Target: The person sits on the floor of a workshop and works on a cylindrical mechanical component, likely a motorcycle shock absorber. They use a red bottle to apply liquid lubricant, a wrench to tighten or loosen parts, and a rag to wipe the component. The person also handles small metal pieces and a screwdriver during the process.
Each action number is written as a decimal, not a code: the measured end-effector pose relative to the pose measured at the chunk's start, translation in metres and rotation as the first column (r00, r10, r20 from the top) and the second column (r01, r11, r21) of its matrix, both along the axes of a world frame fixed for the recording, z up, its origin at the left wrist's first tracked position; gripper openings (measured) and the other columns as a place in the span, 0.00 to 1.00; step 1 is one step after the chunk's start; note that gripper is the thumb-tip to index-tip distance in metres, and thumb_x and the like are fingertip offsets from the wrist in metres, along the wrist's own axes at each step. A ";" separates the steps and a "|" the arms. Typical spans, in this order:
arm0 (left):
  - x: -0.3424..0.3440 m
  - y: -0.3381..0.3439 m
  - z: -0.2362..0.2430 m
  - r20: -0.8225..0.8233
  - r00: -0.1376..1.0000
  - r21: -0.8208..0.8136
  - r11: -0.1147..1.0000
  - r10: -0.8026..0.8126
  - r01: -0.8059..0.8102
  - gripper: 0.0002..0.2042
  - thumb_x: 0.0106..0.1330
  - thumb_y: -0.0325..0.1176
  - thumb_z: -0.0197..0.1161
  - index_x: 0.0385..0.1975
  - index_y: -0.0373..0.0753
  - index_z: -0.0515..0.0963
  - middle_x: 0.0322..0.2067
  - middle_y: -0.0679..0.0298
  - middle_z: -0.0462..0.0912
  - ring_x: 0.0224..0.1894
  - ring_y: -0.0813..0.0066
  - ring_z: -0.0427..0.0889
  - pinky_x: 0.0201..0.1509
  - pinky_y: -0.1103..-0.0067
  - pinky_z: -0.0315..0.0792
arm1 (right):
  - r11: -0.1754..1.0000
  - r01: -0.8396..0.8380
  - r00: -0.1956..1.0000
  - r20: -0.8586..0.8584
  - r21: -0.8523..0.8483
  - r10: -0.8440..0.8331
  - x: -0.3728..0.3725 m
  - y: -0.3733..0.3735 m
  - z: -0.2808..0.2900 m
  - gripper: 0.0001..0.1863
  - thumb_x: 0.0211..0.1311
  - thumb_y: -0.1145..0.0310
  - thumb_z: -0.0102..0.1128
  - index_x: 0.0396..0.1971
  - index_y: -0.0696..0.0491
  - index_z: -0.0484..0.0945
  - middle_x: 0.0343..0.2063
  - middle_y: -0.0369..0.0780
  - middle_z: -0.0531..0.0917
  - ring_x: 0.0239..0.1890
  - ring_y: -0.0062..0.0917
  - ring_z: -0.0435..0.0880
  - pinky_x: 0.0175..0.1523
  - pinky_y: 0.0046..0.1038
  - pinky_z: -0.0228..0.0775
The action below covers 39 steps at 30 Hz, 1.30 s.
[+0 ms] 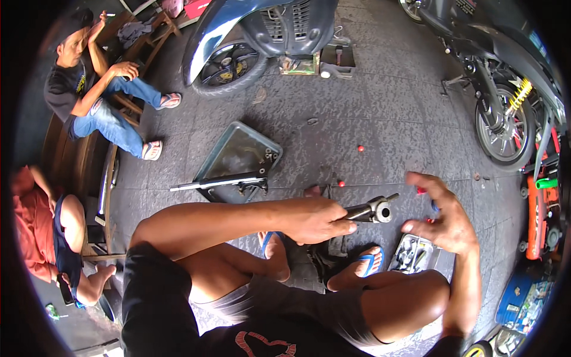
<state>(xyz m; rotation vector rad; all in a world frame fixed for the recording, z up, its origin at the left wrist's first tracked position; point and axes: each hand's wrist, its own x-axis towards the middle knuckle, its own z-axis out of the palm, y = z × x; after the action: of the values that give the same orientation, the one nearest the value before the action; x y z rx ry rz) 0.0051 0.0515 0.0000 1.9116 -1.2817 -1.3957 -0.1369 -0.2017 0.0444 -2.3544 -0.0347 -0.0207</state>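
Observation:
My left hand (321, 220) is wrapped around a dark motorcycle fork leg (360, 212), its light metal end with a round hole pointing right. A thin rod or bolt sticks out past that end. My right hand (443, 220) is raised just right of it, thumb and fingers spread apart, not touching it. In front of me to the left lies a grey tray (235, 134) with a few small parts in one corner. A long shiny fork tube (220, 181) rests across its near edge. Below my right hand, an open tray of tools or parts (410, 254) stands on the floor.
Small red balls (360, 149) lie on the tiled floor ahead. A blue scooter (279, 27) stands at the back, another motorcycle (505, 113) at the right. One person (89, 89) sits on a bench at the left, another (44, 226) nearer. An orange-red jack (535, 220) is far right.

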 end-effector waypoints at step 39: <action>-0.002 0.254 -0.305 0.786 0.069 -0.158 0.307 0.615 -0.938 0.24 0.72 0.54 0.47 0.37 0.39 0.83 0.32 0.45 0.85 0.40 0.43 0.84 0.48 0.57 0.75 | 0.952 0.001 0.997 -0.074 -0.306 -0.024 0.008 0.029 -0.006 0.27 0.56 0.62 0.70 0.53 0.61 0.78 0.49 0.53 0.83 0.51 0.48 0.82 0.57 0.40 0.73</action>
<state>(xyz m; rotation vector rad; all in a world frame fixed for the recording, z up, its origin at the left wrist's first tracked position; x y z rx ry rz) 0.0036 0.3050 -0.3050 2.9099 0.2040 -0.1430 -0.1288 -0.1725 0.0385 -2.6635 0.0162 0.0744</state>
